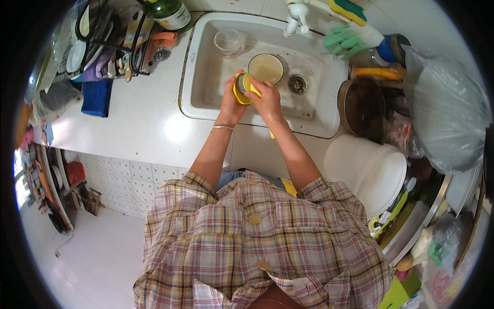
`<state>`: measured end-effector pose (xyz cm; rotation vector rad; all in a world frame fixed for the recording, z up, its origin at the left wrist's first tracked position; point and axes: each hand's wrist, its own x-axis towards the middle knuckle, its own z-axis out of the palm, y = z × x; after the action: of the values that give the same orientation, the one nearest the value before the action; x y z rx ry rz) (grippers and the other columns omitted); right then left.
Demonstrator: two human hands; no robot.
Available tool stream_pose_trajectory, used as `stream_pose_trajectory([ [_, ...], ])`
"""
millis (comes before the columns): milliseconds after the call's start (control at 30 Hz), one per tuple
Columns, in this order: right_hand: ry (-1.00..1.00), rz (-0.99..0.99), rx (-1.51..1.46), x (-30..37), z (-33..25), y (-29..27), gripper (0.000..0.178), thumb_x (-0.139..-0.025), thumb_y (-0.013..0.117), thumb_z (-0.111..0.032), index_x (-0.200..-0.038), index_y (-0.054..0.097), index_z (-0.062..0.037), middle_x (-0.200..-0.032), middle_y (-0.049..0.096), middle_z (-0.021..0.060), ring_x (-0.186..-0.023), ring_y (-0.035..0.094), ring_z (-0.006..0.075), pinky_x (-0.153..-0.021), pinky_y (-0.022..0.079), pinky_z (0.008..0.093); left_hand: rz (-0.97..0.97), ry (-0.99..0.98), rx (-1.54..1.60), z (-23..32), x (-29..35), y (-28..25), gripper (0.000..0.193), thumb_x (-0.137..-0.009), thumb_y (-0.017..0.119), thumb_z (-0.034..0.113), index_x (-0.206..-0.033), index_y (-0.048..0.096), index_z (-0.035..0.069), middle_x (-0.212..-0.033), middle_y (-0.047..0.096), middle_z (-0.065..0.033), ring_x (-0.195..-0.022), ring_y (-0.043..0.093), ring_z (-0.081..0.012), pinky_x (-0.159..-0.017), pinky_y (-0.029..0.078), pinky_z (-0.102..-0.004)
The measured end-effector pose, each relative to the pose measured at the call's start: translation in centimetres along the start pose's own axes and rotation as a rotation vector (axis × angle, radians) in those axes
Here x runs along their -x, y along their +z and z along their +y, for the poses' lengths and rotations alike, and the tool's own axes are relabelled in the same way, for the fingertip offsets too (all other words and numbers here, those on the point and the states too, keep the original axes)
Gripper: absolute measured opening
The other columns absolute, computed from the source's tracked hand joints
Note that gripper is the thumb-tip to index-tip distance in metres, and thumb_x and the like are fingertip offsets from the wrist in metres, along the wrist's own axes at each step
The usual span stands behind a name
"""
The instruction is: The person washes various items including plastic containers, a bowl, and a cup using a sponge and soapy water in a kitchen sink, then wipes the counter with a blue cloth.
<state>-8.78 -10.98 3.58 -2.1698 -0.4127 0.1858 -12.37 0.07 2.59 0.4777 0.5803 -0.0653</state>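
Note:
Over the near side of the white sink (206,103), my left hand (231,103) is closed around a small yellow round dish (239,96), tilted up. My right hand (267,103) grips a yellow-handled brush (253,86) and presses its head against the dish; the handle's end shows below my wrist. The greyish area between them may be bristles, but I cannot make it out fully. Just beyond my hands sits a dark-rimmed bowl (266,66) with cloudy liquid in it. A clear glass bowl (227,42) stands at the sink's far left.
A drain (297,84) lies right of the dark-rimmed bowl, below the tap (297,20). Right of the sink are a green glove (349,41), a brown pan (361,109) and a white bucket (365,172). A blue cloth (96,98) and green bottle (172,15) lie left.

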Motion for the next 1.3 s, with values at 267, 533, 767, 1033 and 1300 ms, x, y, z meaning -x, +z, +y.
stream_pose_trajectory([
  [267, 0.201, -0.236, 0.073, 2.0, -3.8, -2.1, 0.055, -0.090, 0.053, -0.033, -0.136, 0.035, -0.0080, -0.086, 0.063, 0.0226, -0.081, 0.061, 0.0391, -0.070, 0.047, 0.0432, -0.075, 0.060, -0.221, 1.3, -0.3, 1.9, 0.047, -0.095, 0.036, 0.042, -0.130, 0.044, 0.011, -0.115, 0.054, -0.0068, -0.106, 0.052, -0.0197, -0.092, 0.042, -0.0349],
  [533, 0.181, -0.305, 0.209, 1.2, -3.8, -3.3, 0.042, -0.092, 0.046, -0.030, -0.132, 0.040, -0.0188, -0.078, 0.064, 0.0198, -0.072, 0.062, 0.0388, -0.065, 0.048, 0.0467, -0.083, -0.101, -0.039, 1.1, -0.2, 1.2, 0.046, -0.095, 0.033, 0.045, -0.123, 0.049, 0.011, -0.117, 0.055, -0.0068, -0.112, 0.050, -0.0215, -0.095, 0.040, -0.0373],
  [767, 0.343, -0.251, 0.082, 1.0, -2.3, -1.5, 0.036, -0.092, 0.047, -0.029, -0.126, 0.050, -0.0172, -0.088, 0.063, 0.0206, -0.079, 0.061, 0.0380, -0.070, 0.047, 0.0452, 0.033, 0.131, -0.215, -0.3, -0.5, -0.2, 0.044, -0.097, 0.030, 0.040, -0.124, 0.046, 0.010, -0.115, 0.055, -0.0061, -0.108, 0.051, -0.0185, -0.094, 0.040, -0.0354],
  [1033, 0.181, -0.063, -0.127, -0.2, -1.3, -0.1, 0.041, -0.090, 0.049, -0.029, -0.127, 0.049, -0.0118, -0.102, 0.062, 0.0196, -0.093, 0.059, 0.0374, -0.079, 0.047, 0.0428, 0.042, 0.130, 0.015, -1.1, 0.0, 1.2, 0.043, -0.096, 0.031, 0.039, -0.124, 0.045, 0.010, -0.112, 0.055, -0.0075, -0.106, 0.052, -0.0201, -0.094, 0.041, -0.0357],
  [1300, 0.216, -0.210, -0.214, 0.4, -0.5, 0.9, 0.041, -0.090, 0.044, -0.030, -0.126, 0.050, -0.0103, -0.108, 0.060, 0.0210, -0.098, 0.058, 0.0383, -0.083, 0.046, 0.0438, -0.024, 0.156, -0.001, -0.4, -0.6, -0.4, 0.042, -0.094, 0.032, 0.037, -0.121, 0.049, 0.010, -0.110, 0.056, -0.0077, -0.104, 0.053, -0.0211, -0.092, 0.042, -0.0355],
])
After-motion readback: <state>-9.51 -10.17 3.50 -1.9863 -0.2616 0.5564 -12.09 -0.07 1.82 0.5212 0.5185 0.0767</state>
